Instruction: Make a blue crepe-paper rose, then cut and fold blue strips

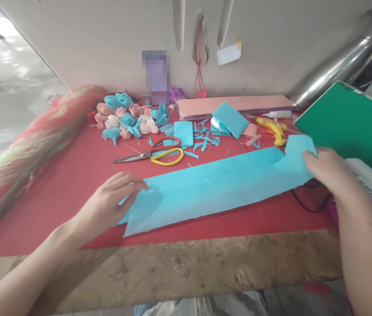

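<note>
A long strip of blue crepe paper [219, 188] stretches across the red table covering between my hands. My left hand [116, 195] pinches its left end, thumb beneath and fingers on top. At the other end my right hand [326, 164] grips the paper, which curls up and folds over there. Behind the strip lie scissors [148, 155] with one red and one yellow handle, blades pointing left. Small blue paper scraps [205, 141] and a folded blue piece [183, 133] are scattered just beyond the scissors.
Paper flowers [130, 115] in blue, pink and white are heaped at the back left. A folded blue paper stack [230, 119], a yellow glue gun [273, 130] and a long pink paper pack [235, 105] sit at the back. A green board [353, 127] leans on the right.
</note>
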`<move>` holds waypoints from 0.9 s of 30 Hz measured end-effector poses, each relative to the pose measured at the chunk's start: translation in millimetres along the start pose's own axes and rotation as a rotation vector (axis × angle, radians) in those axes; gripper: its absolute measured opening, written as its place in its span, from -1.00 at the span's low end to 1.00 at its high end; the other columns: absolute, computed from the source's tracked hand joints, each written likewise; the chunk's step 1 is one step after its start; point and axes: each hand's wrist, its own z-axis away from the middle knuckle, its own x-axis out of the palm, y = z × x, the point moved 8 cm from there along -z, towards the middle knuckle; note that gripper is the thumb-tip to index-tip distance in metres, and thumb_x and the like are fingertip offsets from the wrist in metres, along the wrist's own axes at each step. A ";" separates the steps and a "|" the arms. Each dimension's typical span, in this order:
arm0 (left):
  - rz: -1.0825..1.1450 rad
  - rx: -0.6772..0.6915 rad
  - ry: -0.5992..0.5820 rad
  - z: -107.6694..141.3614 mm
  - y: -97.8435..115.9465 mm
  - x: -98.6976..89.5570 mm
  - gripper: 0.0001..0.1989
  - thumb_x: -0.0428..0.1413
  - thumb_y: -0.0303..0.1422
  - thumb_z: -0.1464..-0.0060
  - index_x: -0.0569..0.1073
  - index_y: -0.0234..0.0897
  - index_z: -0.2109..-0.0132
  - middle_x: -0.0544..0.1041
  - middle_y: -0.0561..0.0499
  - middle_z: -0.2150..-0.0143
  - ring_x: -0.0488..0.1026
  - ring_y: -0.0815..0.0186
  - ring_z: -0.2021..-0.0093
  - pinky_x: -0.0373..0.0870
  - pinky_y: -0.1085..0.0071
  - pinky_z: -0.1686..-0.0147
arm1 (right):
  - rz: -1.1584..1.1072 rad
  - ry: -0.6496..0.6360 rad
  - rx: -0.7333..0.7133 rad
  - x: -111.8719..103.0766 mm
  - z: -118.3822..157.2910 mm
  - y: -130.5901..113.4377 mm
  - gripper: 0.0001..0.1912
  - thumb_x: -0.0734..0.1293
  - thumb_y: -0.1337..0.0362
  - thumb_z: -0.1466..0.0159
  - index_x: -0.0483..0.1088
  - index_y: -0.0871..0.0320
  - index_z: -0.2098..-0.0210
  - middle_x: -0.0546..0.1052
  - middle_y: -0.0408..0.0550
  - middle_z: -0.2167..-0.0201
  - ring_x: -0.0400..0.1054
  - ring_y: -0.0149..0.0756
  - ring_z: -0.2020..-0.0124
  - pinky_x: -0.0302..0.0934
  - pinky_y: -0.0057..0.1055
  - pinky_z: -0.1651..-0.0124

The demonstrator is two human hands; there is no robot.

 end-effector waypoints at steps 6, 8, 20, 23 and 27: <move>0.138 0.302 -0.239 3.9 55.9 18.6 -0.61 -0.16 -0.62 -0.21 0.36 -0.29 -0.09 0.48 -0.04 -0.09 0.33 0.25 -0.16 0.29 0.26 -0.18 | 0.076 0.179 0.346 -34.4 5.3 10.2 -0.59 0.18 0.30 -0.30 0.48 0.61 0.16 0.54 0.52 0.35 0.48 0.17 0.22 0.13 -0.17 0.45; 0.140 0.354 -0.293 5.5 65.4 25.5 -0.62 -0.15 -0.60 -0.23 0.34 -0.31 -0.12 0.40 -0.05 -0.20 0.25 0.23 -0.24 0.17 0.19 -0.27 | 0.088 0.288 0.365 -53.5 10.0 0.6 -0.59 0.16 0.32 -0.31 0.46 0.57 0.11 0.55 0.49 0.37 0.48 0.20 0.21 0.16 -0.15 0.43; 0.125 0.372 -0.346 12.2 68.3 52.8 -0.63 -0.06 -0.36 -0.27 0.29 -0.29 -0.19 0.35 -0.08 -0.24 0.25 0.21 -0.25 0.04 0.16 -0.33 | -0.160 0.095 -0.995 -2.4 175.6 -233.1 -0.44 0.05 0.63 -0.12 0.32 0.51 -0.09 0.38 0.21 -0.14 0.28 -0.06 -0.16 0.32 -0.09 -0.08; 0.127 0.379 -0.328 13.0 67.2 52.0 -0.61 -0.06 -0.35 -0.27 0.27 -0.28 -0.21 0.33 -0.07 -0.25 0.23 0.23 -0.27 -0.02 0.17 -0.35 | -0.166 -0.006 -1.005 10.0 181.3 -237.9 -0.43 0.06 0.60 -0.13 0.28 0.51 -0.13 0.33 0.22 -0.18 0.23 -0.03 -0.20 0.29 -0.03 -0.11; 0.150 0.385 -0.307 13.0 67.0 50.1 -0.60 -0.05 -0.37 -0.26 0.27 -0.28 -0.22 0.34 -0.06 -0.25 0.22 0.23 -0.27 -0.03 0.19 -0.35 | -0.199 -0.052 -1.025 9.3 181.9 -238.1 -0.40 0.05 0.62 -0.13 0.23 0.50 -0.17 0.27 0.23 -0.22 0.17 -0.02 -0.24 0.24 0.01 -0.16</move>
